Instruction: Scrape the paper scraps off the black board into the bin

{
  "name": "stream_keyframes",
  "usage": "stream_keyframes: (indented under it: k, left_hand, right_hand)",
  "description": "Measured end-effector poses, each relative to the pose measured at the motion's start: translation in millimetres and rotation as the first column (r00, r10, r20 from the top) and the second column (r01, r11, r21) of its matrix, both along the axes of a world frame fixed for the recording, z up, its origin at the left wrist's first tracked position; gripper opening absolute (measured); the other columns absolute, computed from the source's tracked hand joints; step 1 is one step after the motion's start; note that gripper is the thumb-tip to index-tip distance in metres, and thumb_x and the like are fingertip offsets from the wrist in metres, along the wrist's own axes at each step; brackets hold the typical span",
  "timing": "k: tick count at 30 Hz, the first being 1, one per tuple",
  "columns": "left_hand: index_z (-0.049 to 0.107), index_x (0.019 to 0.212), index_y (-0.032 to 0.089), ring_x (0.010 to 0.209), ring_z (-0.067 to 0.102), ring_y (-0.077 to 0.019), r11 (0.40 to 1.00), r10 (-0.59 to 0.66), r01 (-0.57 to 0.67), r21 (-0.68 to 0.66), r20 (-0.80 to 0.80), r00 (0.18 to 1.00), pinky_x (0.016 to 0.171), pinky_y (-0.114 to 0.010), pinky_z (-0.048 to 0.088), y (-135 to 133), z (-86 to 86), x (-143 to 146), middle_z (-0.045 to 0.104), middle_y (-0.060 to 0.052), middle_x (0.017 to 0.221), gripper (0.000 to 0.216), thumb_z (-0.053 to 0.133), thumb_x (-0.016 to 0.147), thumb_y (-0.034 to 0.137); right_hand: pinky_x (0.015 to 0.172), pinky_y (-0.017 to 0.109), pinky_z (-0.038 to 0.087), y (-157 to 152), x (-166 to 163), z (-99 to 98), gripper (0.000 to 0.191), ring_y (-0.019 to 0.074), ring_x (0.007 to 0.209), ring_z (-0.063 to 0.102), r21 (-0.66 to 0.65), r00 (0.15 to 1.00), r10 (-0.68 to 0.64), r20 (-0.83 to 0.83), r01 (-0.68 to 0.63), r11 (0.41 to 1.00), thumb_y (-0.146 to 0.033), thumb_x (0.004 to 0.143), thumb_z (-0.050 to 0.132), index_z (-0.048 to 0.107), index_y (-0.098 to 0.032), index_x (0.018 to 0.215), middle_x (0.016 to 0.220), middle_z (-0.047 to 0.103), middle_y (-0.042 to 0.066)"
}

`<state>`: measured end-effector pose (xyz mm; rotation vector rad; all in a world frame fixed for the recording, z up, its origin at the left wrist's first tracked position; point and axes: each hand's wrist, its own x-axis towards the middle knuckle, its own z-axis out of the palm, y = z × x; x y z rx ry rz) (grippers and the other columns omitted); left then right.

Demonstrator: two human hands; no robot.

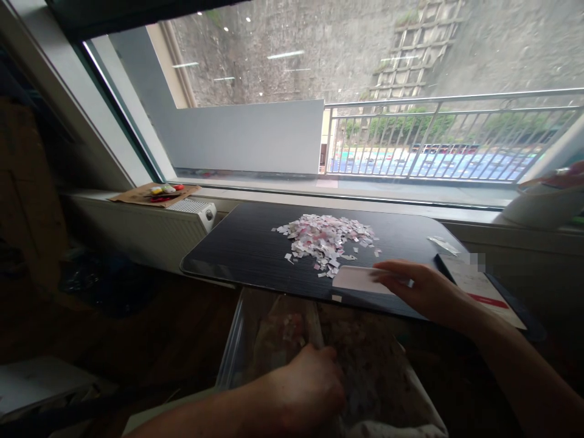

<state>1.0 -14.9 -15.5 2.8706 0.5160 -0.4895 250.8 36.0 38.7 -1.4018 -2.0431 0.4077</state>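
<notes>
1. The scraps (322, 240) lie in a loose heap mid-table, a few strays around it; the dark table (249, 243) gives them a flat bed.
2. The right hand (418, 291) pinches the near end of a pale card (352, 278) between thumb and fingers, apparently so that its far end stays free and low over the tabletop, just beside the heap.
3. One stray scrap (336, 298) sits by the near edge, close to the card.
4. The left hand (311, 382) is below that edge, fingers curled in; whether they grip anything cannot be told.
5. A clear bin (232, 342) stands under the edge, probably placed there to catch whatever drops off.
6. A booklet (484, 293) lies at the table's right end, perhaps to leave the middle free.
</notes>
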Motion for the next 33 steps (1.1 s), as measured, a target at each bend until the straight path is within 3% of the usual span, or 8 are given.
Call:
stream_keyframes:
  k: [5,9,16,22,27,33]
  left_hand:
    - [0.066,0.070,0.015,0.085,0.058,-0.0236,0.999,-0.010,0.009,0.031,0.029,1.000,0.052,-0.034,0.028,-1,-4.2,-5,0.067,-0.007,0.079,0.008,0.068,0.078,0.015]
    - [0.067,0.072,0.014,0.085,0.059,-0.0232,0.999,-0.014,0.013,0.041,0.029,0.999,0.052,-0.035,0.029,-1,-4.5,-3,0.066,-0.007,0.077,0.005,0.068,0.077,0.013]
    - [0.067,0.068,0.015,0.086,0.058,-0.0241,1.000,0.012,-0.013,-0.027,-0.035,0.999,0.051,-0.032,0.031,0,0.7,7,0.068,-0.008,0.081,0.010,0.068,0.078,0.012]
    - [0.064,0.064,0.015,0.085,0.056,-0.0238,1.000,0.007,-0.006,-0.025,0.044,0.999,0.052,-0.033,0.030,-1,-2.9,3,0.066,-0.009,0.078,0.014,0.068,0.077,0.012]
    - [0.066,0.067,0.015,0.089,0.059,-0.0247,1.000,-0.007,0.005,0.029,0.078,0.997,0.056,-0.032,0.033,-1,-10.5,1,0.065,-0.009,0.075,0.009,0.069,0.076,0.015]
    - [0.063,0.064,0.015,0.083,0.059,-0.0237,1.000,-0.007,0.005,0.023,0.080,0.997,0.051,-0.032,0.029,-1,-12.8,-1,0.064,-0.007,0.073,0.012,0.069,0.074,0.014]
  right_hand:
    - [0.075,0.035,0.064,-11,2,1.8,0.036,0.0276,0.085,0.079,-0.076,0.999,0.032,-0.008,-0.033,0.997,-0.045,0.089,0.059,0.080,-0.018,0.099,0.095,0.084,0.012]
    - [0.071,0.034,0.064,-21,5,8.0,0.041,0.0276,0.079,0.079,-0.057,1.000,0.015,-0.008,-0.015,0.998,-0.054,0.090,0.059,0.080,-0.019,0.094,0.091,0.084,0.013]
    - [0.073,0.037,0.060,9,-25,2.7,0.036,0.0277,0.084,0.078,0.173,0.981,-0.042,0.188,0.009,0.985,-0.028,0.092,0.048,0.079,-0.018,0.107,0.096,0.083,0.011]
    - [0.071,0.036,0.059,5,-34,9.5,0.035,0.0278,0.085,0.078,0.158,0.952,-0.005,0.305,-0.045,0.986,-0.025,0.092,0.047,0.079,-0.021,0.105,0.094,0.083,0.009]
    - [0.070,0.035,0.062,-14,-8,19.5,0.032,0.0268,0.080,0.079,0.055,0.977,0.020,0.212,-0.033,0.998,-0.033,0.090,0.051,0.080,-0.021,0.098,0.092,0.084,0.009]
    - [0.074,0.036,0.065,-5,1,0.6,0.035,0.0285,0.082,0.080,-0.078,1.000,-0.027,-0.014,0.026,0.997,-0.041,0.087,0.058,0.079,-0.017,0.100,0.092,0.084,0.011]
